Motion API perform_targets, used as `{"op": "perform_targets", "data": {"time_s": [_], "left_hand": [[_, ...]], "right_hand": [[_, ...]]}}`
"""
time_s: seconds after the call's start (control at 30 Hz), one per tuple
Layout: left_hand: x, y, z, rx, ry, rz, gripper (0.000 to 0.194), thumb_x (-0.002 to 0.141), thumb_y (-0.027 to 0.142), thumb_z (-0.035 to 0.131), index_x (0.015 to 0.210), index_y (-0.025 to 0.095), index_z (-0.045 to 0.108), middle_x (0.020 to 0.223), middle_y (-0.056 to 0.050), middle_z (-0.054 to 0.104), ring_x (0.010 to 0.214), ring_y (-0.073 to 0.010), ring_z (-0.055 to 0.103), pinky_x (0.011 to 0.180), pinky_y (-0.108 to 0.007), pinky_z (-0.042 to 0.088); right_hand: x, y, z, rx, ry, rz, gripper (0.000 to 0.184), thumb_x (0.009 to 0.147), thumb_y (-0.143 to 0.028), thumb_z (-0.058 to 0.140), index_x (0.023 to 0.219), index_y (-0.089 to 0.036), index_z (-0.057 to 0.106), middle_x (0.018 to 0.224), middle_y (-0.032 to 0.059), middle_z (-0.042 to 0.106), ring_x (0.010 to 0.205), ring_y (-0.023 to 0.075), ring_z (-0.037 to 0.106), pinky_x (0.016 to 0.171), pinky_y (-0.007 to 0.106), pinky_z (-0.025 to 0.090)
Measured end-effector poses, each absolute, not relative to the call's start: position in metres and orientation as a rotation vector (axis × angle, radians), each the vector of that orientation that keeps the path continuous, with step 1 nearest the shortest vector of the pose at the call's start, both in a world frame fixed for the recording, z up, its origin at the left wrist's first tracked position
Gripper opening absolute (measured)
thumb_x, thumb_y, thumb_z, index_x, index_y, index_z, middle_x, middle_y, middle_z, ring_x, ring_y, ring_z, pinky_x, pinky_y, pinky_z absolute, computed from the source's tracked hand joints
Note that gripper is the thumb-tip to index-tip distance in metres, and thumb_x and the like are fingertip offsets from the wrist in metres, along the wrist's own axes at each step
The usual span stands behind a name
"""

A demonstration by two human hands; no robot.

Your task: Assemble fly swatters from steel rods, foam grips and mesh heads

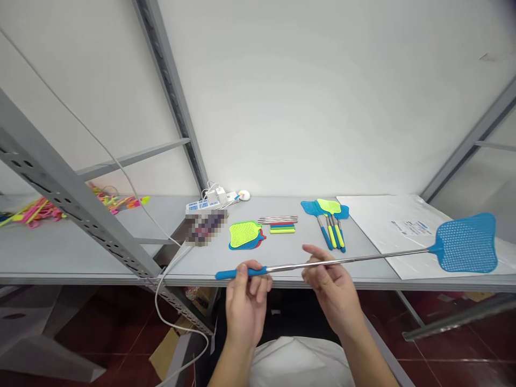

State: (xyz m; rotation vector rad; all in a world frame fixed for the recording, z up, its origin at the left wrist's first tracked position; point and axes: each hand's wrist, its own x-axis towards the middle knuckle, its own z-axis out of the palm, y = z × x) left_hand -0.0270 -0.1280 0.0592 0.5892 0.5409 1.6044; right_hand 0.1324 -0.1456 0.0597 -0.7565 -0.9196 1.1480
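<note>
My left hand (245, 301) grips the blue handle (237, 274) of a blue plastic fly swatter, near where the handle meets the steel shaft (346, 262). My right hand (330, 285) pinches that shaft a little farther along, between finger and thumb. The swatter's mesh head (466, 243) reaches out to the right above a white sheet (387, 228). On the grey shelf (121, 258) beyond my hands lie stacked swatter heads (244, 235), steel rods (278, 219), coloured handles (282, 228), and several assembled swatters (330, 224).
A power strip (201, 205) with white plugs stands at the shelf's back, beside a pixelated package (205, 227). Pink and yellow swatter parts (36, 212) lie at far left behind a slotted steel upright (80, 199). A white cable (161, 293) hangs over the shelf's front edge.
</note>
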Motion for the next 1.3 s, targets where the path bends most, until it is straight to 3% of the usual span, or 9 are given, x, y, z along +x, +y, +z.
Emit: {"op": "perform_targets", "data": {"time_s": [0.13, 0.23, 0.5, 0.63, 0.77, 0.87, 1.0, 1.17, 1.3], "left_hand": [[-0.055, -0.12, 0.071, 0.549, 0.566, 1.701, 0.029, 0.092, 0.041, 0.063, 0.08, 0.016, 0.068, 0.048, 0.009, 0.031, 0.042, -0.0035, 0.033, 0.058, -0.019, 0.045], [-0.061, -0.12, 0.077, 0.525, 0.562, 1.742, 0.028, 0.093, 0.038, 0.061, 0.078, 0.016, 0.066, 0.048, 0.009, 0.032, 0.042, -0.0042, 0.032, 0.056, -0.019, 0.044], [-0.019, -0.135, 0.061, 0.662, 0.476, 1.572, 0.032, 0.092, 0.044, 0.063, 0.078, 0.016, 0.067, 0.053, 0.009, 0.03, 0.043, -0.0042, 0.032, 0.056, -0.022, 0.042], [-0.018, -0.134, 0.055, 0.66, 0.507, 1.531, 0.033, 0.09, 0.045, 0.066, 0.079, 0.014, 0.07, 0.051, 0.009, 0.029, 0.044, -0.0042, 0.034, 0.057, -0.023, 0.042], [-0.035, -0.128, 0.059, 0.574, 0.548, 1.595, 0.031, 0.09, 0.043, 0.066, 0.078, 0.014, 0.07, 0.05, 0.01, 0.028, 0.042, -0.0029, 0.031, 0.06, -0.022, 0.044], [-0.054, -0.12, 0.064, 0.479, 0.568, 1.68, 0.028, 0.09, 0.041, 0.066, 0.078, 0.016, 0.068, 0.048, 0.01, 0.029, 0.042, -0.003, 0.03, 0.058, -0.02, 0.044], [-0.074, -0.11, 0.067, 0.457, 0.577, 1.714, 0.025, 0.089, 0.038, 0.066, 0.08, 0.015, 0.068, 0.047, 0.01, 0.029, 0.042, -0.0038, 0.03, 0.057, -0.02, 0.043], [-0.059, -0.113, 0.064, 0.461, 0.595, 1.697, 0.027, 0.087, 0.041, 0.071, 0.082, 0.015, 0.068, 0.047, 0.011, 0.03, 0.042, -0.0031, 0.03, 0.057, -0.02, 0.042], [-0.032, -0.126, 0.063, 0.525, 0.56, 1.605, 0.03, 0.09, 0.045, 0.067, 0.083, 0.015, 0.068, 0.049, 0.012, 0.028, 0.04, -0.0019, 0.024, 0.057, -0.022, 0.042]], "right_hand": [[0.156, -0.147, 0.073, -0.72, -0.728, 0.987, 0.02, 0.095, -0.039, 0.061, 0.093, -0.022, 0.07, 0.06, -0.0052, 0.04, 0.058, 0.0096, 0.039, 0.064, 0.028, 0.039], [0.16, -0.146, 0.075, -0.737, -0.76, 0.928, 0.017, 0.092, -0.036, 0.066, 0.085, -0.021, 0.069, 0.062, -0.0031, 0.049, 0.059, 0.0094, 0.044, 0.062, 0.027, 0.04], [0.115, -0.142, 0.044, -0.748, -0.907, 1.122, 0.019, 0.09, -0.038, 0.068, 0.089, -0.02, 0.071, 0.054, -0.0037, 0.051, 0.056, 0.0105, 0.045, 0.057, 0.027, 0.035], [0.112, -0.143, 0.036, -0.803, -0.98, 1.181, 0.019, 0.089, -0.036, 0.07, 0.099, -0.02, 0.075, 0.056, -0.0036, 0.054, 0.058, 0.0106, 0.048, 0.062, 0.028, 0.037], [0.13, -0.142, 0.049, -0.703, -0.892, 1.206, 0.037, 0.084, -0.045, 0.073, 0.112, -0.021, 0.073, 0.061, -0.0038, 0.052, 0.062, 0.0117, 0.05, 0.064, 0.028, 0.042], [0.145, -0.136, 0.064, -0.597, -0.569, 1.098, 0.034, 0.089, -0.054, 0.061, 0.102, -0.024, 0.072, 0.065, -0.004, 0.052, 0.061, 0.0114, 0.051, 0.061, 0.027, 0.046], [0.158, -0.127, 0.073, -0.655, -0.375, 0.842, 0.025, 0.09, -0.048, 0.062, 0.1, -0.025, 0.067, 0.085, -0.0012, 0.064, 0.078, 0.0142, 0.061, 0.069, 0.029, 0.053], [0.14, -0.136, 0.063, -0.799, -0.483, 0.738, 0.022, 0.082, -0.037, 0.076, 0.087, -0.023, 0.059, 0.058, -0.0101, 0.047, 0.046, 0.0069, 0.04, 0.049, 0.022, 0.044], [0.111, -0.146, 0.057, -0.832, -0.512, 0.773, 0.025, 0.084, -0.036, 0.074, 0.083, -0.023, 0.053, 0.053, -0.0114, 0.042, 0.043, 0.0062, 0.038, 0.045, 0.022, 0.04]]}}
